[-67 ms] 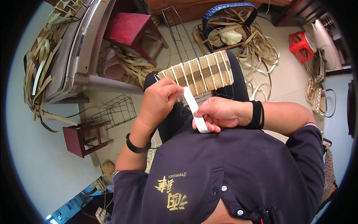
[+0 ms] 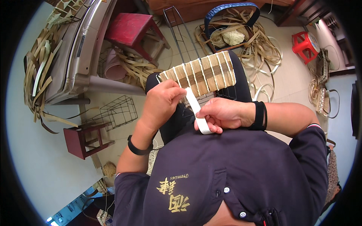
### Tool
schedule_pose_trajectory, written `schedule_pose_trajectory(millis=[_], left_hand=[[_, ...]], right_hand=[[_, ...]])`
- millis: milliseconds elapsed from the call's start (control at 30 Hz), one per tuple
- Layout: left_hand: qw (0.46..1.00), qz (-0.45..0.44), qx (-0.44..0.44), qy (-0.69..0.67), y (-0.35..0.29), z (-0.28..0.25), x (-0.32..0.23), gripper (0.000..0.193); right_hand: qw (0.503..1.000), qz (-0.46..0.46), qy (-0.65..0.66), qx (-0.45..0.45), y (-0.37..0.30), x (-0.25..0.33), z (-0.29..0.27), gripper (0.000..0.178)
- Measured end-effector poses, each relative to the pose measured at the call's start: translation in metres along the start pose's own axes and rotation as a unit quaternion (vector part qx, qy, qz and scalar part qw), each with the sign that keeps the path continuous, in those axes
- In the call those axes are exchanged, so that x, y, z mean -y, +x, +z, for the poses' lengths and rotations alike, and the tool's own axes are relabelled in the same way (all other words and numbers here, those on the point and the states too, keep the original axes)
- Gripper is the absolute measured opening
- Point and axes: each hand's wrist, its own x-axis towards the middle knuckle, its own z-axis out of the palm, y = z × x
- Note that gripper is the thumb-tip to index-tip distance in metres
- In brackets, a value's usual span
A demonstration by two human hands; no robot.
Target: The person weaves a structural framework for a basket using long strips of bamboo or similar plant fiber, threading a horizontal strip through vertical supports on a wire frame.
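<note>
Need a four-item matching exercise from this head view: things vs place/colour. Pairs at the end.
Things:
1. White strip
2. Slatted panel
3. Yarn ball
4. Low maroon stool

Descriptions:
A. Tan, with a brown band
B. Toward the left of the view
C. Held by the left hand and right hand
D. Cream, within a blue handle's arch

Pairs: 1-C, 2-A, 3-D, 4-B

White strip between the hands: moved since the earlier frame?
No: the white strip shows no visible shift either way against the small maroon stool at left.
</note>
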Motion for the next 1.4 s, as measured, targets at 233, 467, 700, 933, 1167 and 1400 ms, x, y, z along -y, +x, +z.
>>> schedule_pose_trajectory(millis=[233,467,700,933,1167,1400], left_hand=[[0.995,0.041,0.008,0.086,-0.009,0.003,-0.007,0.013],[0.991,0.012,0.048,0.124,-0.011,-0.003,-0.011,0.018],[0.998,0.014,-0.003,0.057,-0.008,-0.001,0.002,0.017],[0.997,-0.051,-0.041,0.044,0.028,-0.007,0.015,0.021],[0.996,-0.049,-0.021,0.073,0.037,0.000,0.010,0.020],[0.990,-0.048,-0.032,0.131,0.035,0.002,0.006,0.016]], right_hand=[[0.999,-0.010,0.012,0.028,0.012,-0.002,-0.012,0.028],[0.997,-0.033,0.059,0.039,0.025,0.004,-0.015,0.028],[0.996,-0.077,0.032,-0.003,0.039,0.005,-0.018,0.029],[0.988,-0.105,-0.028,-0.114,0.034,0.006,-0.005,0.033],[0.978,-0.102,-0.126,-0.129,0.026,0.001,-0.008,0.029],[0.795,-0.226,-0.557,-0.078,-0.009,-0.004,-0.018,0.031]])
